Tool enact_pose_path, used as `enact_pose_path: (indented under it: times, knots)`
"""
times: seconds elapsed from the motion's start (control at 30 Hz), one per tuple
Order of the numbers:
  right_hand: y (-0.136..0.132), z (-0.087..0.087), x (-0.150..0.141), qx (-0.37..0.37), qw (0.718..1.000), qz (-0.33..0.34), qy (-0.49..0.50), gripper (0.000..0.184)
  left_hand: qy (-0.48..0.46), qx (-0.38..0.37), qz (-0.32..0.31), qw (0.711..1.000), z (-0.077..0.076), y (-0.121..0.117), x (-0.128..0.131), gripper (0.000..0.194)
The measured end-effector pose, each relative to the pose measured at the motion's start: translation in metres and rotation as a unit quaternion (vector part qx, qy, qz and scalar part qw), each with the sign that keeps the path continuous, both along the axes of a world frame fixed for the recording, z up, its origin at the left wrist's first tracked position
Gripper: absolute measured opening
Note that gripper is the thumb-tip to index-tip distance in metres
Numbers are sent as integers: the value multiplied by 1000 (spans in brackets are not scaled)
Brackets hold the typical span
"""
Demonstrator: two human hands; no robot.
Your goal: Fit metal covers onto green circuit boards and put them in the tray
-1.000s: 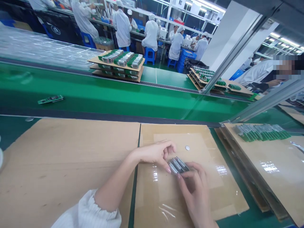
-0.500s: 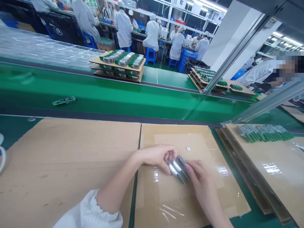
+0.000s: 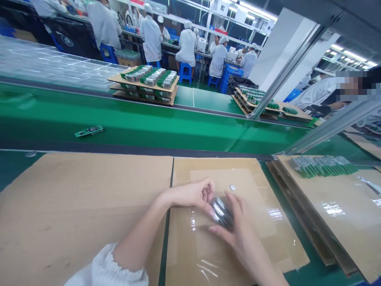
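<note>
My left hand (image 3: 192, 193) and my right hand (image 3: 238, 230) meet over a small stack of circuit boards (image 3: 222, 211) with silver parts. Both hands are closed on the stack: left fingertips pinch its left end, right fingers wrap its right side. The stack rests just above a tape-covered cardboard sheet (image 3: 262, 238). A small silver disc (image 3: 232, 187) lies on the cardboard just beyond the hands.
A bare cardboard sheet (image 3: 74, 206) lies to the left. A row of green boards (image 3: 323, 165) sits on stacked cardboard at the right. One loose board (image 3: 89, 131) lies on the green conveyor belt (image 3: 149, 123). Stacked trays of boards (image 3: 144, 81) and workers in white are beyond.
My right hand has shifted round the stack, its fingers now curling over the right side. The loose board on the belt has travelled to the right.
</note>
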State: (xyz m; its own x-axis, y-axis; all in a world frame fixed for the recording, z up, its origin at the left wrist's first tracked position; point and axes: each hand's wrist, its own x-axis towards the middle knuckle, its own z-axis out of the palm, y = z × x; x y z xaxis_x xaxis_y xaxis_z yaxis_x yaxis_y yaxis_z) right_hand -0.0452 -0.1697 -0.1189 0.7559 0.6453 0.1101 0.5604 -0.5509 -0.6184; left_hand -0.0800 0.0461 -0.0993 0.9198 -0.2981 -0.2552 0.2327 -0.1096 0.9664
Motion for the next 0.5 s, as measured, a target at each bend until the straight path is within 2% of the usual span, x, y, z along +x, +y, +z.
enact_pose_path:
  times: [0.03,0.1,0.17,0.27,0.37,0.47,0.5]
  knots:
    - [4,-2,-4,-8,1000,8,-25,71,7,-9,13,1000,2,0,-1,46]
    - [15,-8,-13,-23,997,5,-71,63,11,-19,37,999,5,-1,-1,37]
    - [27,-12,-18,-27,993,-36,-105,54,14,-15,56,998,6,-2,0,35]
    - [34,-11,-8,10,989,-86,-123,52,27,6,68,997,4,-1,5,36]
    - [11,10,26,43,983,-122,-129,51,22,4,71,997,-3,1,10,36]
    - [-35,41,80,29,966,-187,-174,39,14,7,75,997,-11,1,13,37]
    - [-52,50,98,17,956,-228,-183,37,15,9,83,996,-13,1,14,38]
